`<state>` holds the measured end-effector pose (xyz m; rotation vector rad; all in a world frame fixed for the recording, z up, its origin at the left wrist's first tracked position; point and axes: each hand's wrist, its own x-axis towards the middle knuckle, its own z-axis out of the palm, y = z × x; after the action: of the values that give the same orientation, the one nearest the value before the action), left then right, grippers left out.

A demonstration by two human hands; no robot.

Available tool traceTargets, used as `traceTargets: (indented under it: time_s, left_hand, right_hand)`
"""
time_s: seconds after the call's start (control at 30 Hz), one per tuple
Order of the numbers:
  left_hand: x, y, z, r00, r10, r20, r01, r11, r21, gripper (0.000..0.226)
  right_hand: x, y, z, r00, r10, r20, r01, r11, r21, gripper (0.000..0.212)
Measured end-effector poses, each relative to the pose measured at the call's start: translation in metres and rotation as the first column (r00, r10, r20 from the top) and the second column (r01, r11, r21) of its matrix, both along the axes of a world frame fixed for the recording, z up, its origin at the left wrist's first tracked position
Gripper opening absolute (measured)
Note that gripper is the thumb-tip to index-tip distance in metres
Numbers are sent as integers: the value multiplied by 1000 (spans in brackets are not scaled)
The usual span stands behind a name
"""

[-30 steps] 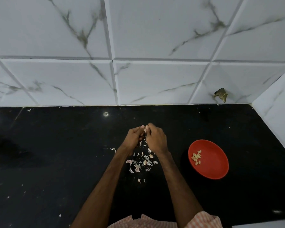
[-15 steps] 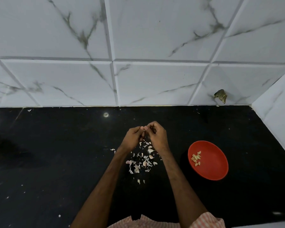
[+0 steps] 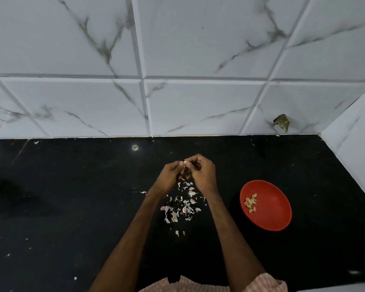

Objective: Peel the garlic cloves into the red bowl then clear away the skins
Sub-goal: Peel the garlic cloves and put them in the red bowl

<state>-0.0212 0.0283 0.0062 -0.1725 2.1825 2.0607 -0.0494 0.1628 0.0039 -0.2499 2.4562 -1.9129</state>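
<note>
Pinches one garlic clove between left hand and right hand, fingers of both curled close round it, a little above the black tabletop. Seems to be mid-peel, with only a pale sliver showing at the fingertips. Shows a loose scatter of skins directly below, between the forearms. Shows a small heap of peeled cloves in the red bowl, off to the right and well apart from the skins.

Could easily lose the clove: slick once bared, likely to pop from so tight a pinch and land among the skins. Might carry clinging flakes across to the bowl on the fingers. Could miss the few stray flecks lying far from the main pile when clearing up. Might nudge the bowl with a careless sweep.
</note>
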Motion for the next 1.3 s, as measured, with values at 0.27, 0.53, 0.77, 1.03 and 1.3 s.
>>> traceTargets:
  time_s: [0.27, 0.53, 0.77, 1.03, 1.3]
  left_hand:
    - [-1, -7, -17, 987, -94, -130, 28, 899, -438, 37]
    - [-1, -6, -17, 993, -51, -107, 9, 934, -357, 36]
    - [4, 4, -1, 987, 104, 122, -116, 989, 92, 42]
    - [0, 0, -7, 999, 39, 19, -38, 999, -21, 42]
    - [1, -1, -18, 986, -95, -138, 63, 973, -221, 34]
  right_hand:
    - [0, -4, -15, 999, -27, -34, 34, 974, 222, 20]
    - [-4, -2, -15, 986, -46, 159, 73, 983, -166, 5]
    - [0, -5, -15, 998, -35, -57, 33, 999, -34, 8]
    - [-4, 1, -12, 982, 56, -180, 3, 950, 312, 10]
    - [5, -6, -18, 949, 49, 311, 9, 983, -182, 37]
